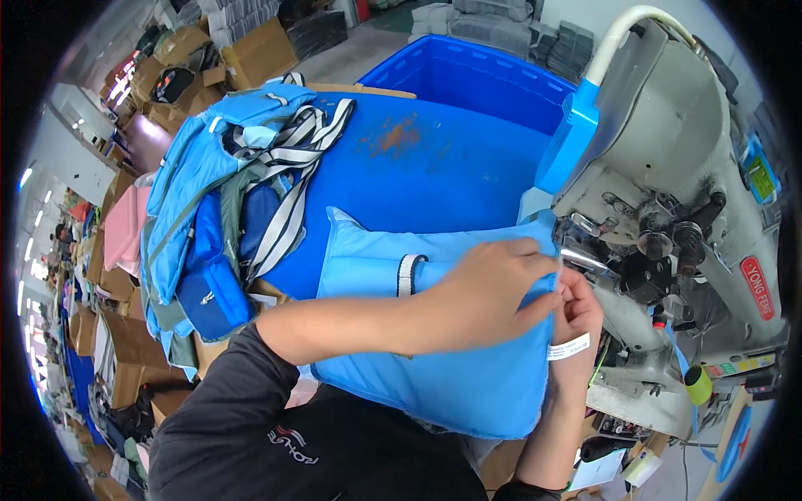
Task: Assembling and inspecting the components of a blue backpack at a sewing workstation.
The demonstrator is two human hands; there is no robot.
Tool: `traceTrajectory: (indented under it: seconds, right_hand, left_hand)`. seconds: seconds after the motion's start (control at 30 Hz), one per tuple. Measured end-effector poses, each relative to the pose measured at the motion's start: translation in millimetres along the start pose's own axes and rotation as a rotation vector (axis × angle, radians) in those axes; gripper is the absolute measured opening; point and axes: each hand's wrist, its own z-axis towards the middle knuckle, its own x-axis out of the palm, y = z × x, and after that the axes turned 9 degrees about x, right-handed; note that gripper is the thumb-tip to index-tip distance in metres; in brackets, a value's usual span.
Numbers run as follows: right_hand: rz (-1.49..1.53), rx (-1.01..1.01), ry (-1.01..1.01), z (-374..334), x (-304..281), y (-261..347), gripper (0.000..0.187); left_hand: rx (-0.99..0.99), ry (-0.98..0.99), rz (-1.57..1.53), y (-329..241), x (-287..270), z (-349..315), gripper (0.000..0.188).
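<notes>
A light blue sewn fabric piece [468, 384] lies across my lap and the near edge of the blue worktop. A short white-and-black webbing loop [407, 274] stands on its upper part. My left hand [505, 284] reaches over the piece, fingers pinched at its right edge. Just to the right, my right hand [576, 305] comes from below with curled fingers closed on the same edge, partly hidden by the fabric. A white printed label [570, 346] sticks out from that edge across my right wrist. Both hands are close to the sewing machine's metal parts [589, 260].
The grey industrial sewing machine [677, 125] stands at right. Light blue sewn pieces [188, 192] with striped straps [292, 192] are heaped on the left of the blue worktop [468, 175]. A blue plastic bin [493, 79] is behind it. Cardboard boxes [259, 54] stand far left.
</notes>
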Motion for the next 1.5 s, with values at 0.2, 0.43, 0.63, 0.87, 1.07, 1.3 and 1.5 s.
traceTrajectory:
  seconds: [0.2, 0.43, 0.63, 0.87, 1.07, 1.3, 1.5]
  right_hand:
    - [0.020, -0.044, 0.068, -12.9, -2.0, 3.4, 0.024]
    - [0.077, -0.005, 0.025, -2.5, 4.2, -0.4, 0.025]
    - [0.141, -0.089, 0.100, 3.5, -2.5, -5.1, 0.027]
    - [-0.259, -0.171, -0.068, -14.7, -5.5, 6.9, 0.042]
    - [-0.631, -0.277, -0.214, -33.2, 13.0, 25.7, 0.036]
    - [-0.468, -0.132, -0.164, -43.5, 9.3, 10.4, 0.034]
    - [-0.181, -0.087, -0.032, -40.2, 3.0, -0.3, 0.034]
  left_hand:
    - [-0.012, 0.086, -0.003, -0.4, -2.2, -2.6, 0.029]
    - [0.075, 0.088, 0.134, 7.9, -0.8, -1.3, 0.037]
    - [0.235, 0.113, 0.271, -24.5, -18.0, -33.7, 0.074]
    - [0.246, 0.346, 0.482, -68.9, -17.0, -63.6, 0.066]
    - [0.222, 0.097, 0.592, -66.6, 1.3, -83.1, 0.035]
    - [0.433, 0.125, 0.644, -64.5, -3.3, -75.1, 0.031]
    - [0.464, 0.116, 0.617, -68.0, 5.4, -73.1, 0.031]
